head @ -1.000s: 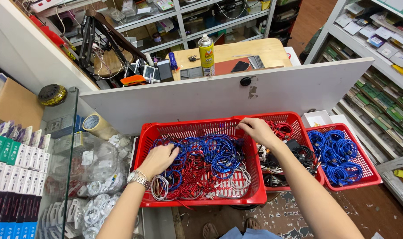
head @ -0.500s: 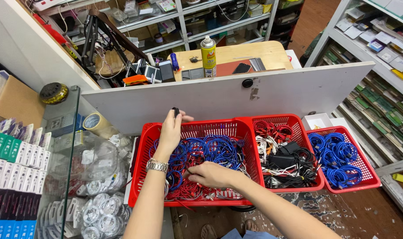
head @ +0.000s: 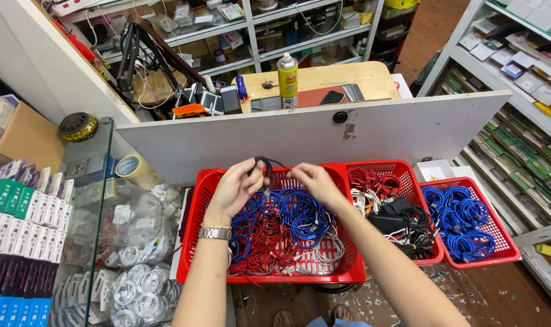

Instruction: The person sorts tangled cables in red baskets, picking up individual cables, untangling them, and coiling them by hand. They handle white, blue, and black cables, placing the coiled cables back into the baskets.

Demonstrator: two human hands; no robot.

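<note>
Both of your hands have come up out of the cables since half a second ago: then your right hand lay flat on the blue coils and your left was lifted alone with something dark pinched at its fingertips; now they meet above the far edge of the big red basket (head: 196, 242).

You are at the stage of working a single black cable (head: 264, 165) between your two hands. It arches up as a small loop between them, over the blue and red cables (head: 287, 224) in the basket. Your left hand (head: 236, 186) is clenched on one side of the loop, fingers curled and thumb in. Your right hand (head: 315, 183) pinches the other side with fingertips turned toward the left. Judging by this, the next move calls for a steady pinch on both ends and care that the loop does not snag the tangle below.

Your left forearm rises steeply from the bottom edge, a metal wristwatch (head: 215, 232) on the wrist; the right comes in on a slant from the lower right, crossing the basket's near rim. Two smaller red baskets (head: 427, 260) stand to your right, untouched.
</note>
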